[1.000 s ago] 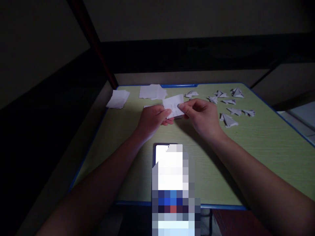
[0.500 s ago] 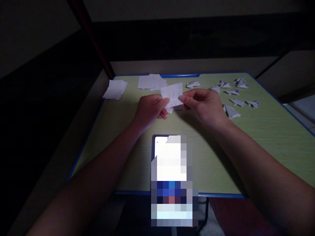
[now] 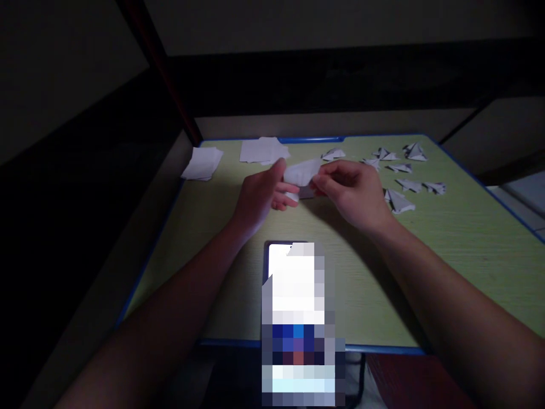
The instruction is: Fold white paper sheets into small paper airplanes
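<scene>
A small white sheet of paper (image 3: 301, 172) is held above the middle of the table, curled along its lower edge. My right hand (image 3: 353, 190) pinches its right side between thumb and fingers. On the other side, my left hand (image 3: 266, 190) has its thumb raised and its fingers apart, close to the paper's left edge. Whether those fingers touch the paper I cannot tell. Beneath the held sheet, another piece of paper (image 3: 305, 193) shows in part, mostly hidden by the hands.
Several folded paper shapes (image 3: 398, 200) lie on the right of the green table (image 3: 460, 255). Paper sheets (image 3: 259, 150) rest at the back, and another stack (image 3: 203, 163) lies at the far left corner. A lit phone (image 3: 293, 284), partly blurred out, stands nearest me.
My left thumb has lifted off the paper and its fingers have spread. The sheet was flat with writing showing and is now curled. The whole view has shifted slightly.
</scene>
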### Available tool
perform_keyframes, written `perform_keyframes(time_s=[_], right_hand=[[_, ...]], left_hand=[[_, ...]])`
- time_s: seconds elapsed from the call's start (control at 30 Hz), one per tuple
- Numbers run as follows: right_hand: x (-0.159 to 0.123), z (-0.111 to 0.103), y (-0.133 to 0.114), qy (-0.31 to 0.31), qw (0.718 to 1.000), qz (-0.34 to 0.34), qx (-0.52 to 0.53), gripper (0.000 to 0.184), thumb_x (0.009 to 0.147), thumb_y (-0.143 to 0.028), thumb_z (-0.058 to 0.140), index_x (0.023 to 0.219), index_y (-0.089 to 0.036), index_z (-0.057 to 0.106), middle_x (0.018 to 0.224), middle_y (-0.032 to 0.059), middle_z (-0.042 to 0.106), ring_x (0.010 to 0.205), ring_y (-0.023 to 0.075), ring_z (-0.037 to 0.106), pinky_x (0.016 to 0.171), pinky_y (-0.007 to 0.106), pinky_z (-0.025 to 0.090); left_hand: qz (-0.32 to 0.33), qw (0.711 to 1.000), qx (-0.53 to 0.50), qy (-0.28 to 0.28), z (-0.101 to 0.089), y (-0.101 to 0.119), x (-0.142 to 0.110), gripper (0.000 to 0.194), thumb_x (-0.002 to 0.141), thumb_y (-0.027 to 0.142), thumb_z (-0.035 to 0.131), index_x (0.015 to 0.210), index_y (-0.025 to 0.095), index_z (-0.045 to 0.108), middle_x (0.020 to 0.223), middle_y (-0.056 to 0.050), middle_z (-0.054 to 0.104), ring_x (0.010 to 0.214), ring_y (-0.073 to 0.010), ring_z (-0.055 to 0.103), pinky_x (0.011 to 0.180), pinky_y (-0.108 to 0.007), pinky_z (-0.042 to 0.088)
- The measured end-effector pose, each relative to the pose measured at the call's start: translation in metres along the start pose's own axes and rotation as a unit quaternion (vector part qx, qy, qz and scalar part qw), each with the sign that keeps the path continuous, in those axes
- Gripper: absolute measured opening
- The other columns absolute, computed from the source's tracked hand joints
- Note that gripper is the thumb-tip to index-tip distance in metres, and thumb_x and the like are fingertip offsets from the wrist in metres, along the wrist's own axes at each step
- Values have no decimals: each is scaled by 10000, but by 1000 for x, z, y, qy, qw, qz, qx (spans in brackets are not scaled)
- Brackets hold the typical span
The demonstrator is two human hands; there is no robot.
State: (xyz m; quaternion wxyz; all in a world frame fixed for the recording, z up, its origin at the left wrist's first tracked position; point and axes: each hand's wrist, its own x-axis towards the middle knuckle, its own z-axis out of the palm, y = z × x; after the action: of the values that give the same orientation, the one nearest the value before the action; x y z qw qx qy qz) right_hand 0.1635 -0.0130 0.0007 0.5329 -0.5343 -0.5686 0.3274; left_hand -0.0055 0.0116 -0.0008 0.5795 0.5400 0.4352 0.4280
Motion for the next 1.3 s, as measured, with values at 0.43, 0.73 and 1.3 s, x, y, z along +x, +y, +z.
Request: perform_keyframes(time_s=[0.43, 0.73, 1.3], right_hand=[[-1, 5, 2, 8, 974, 120, 192, 95, 636, -232, 796, 651, -186, 715, 612, -10, 656, 563, 98, 557, 574, 252, 480], [2, 3, 6, 47, 976, 90, 191, 76, 699, -218, 761, 665, -194, 697, 633, 3, 673, 566, 113, 589, 608, 288, 508], [1, 1, 6, 9, 982, 96, 163, 111, 707, -233, 777, 672, -203, 676, 653, 3, 652, 586, 117, 566, 593, 286, 509]], left_hand=[[130, 977, 159, 58, -4, 0, -5, 491, 772, 262, 609, 1255, 171, 618, 864, -45, 769, 682, -133, 676, 582, -201, 521], [27, 997, 10, -67, -5, -3, -1, 313, 786, 363, 542, 892, 95, 664, 919, -132, 767, 649, -140, 726, 542, -195, 539], [57, 996, 61, -16, -1, -7, 2, 172, 792, 265, 564, 825, 112, 636, 841, -87, 765, 669, -128, 729, 546, -181, 539]])
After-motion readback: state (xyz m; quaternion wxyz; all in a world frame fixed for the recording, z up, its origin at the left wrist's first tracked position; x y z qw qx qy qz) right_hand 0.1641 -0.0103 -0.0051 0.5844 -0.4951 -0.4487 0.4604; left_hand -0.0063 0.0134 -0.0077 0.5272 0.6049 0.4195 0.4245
